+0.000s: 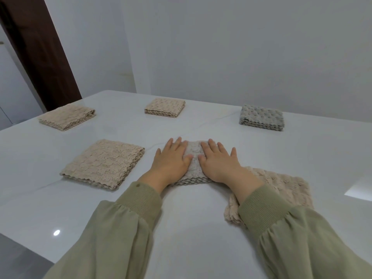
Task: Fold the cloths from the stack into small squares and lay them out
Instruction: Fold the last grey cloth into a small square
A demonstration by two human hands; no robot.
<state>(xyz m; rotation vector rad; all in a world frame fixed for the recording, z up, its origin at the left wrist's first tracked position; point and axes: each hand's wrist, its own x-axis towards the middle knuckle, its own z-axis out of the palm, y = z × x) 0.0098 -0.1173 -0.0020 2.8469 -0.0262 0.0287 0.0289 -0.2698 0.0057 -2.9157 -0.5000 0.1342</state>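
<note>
Under left hand point(172, 160), right hand point(219, 162): cloth point(193, 171)

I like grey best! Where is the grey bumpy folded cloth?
In the head view, the grey bumpy folded cloth lies at the far right of the white table, right of the small beige folded square.

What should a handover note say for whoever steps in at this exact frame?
Left hand and right hand: both flat, fingers straight, pressing the folded cloth on the table.
Done: four squares laid out: near-left beige square, far-left beige square, far-middle beige square, far-right grey square.
The stack lies under the right forearm; its count is unclear.
Left: set this cloth in place, then fold the rest.
</note>
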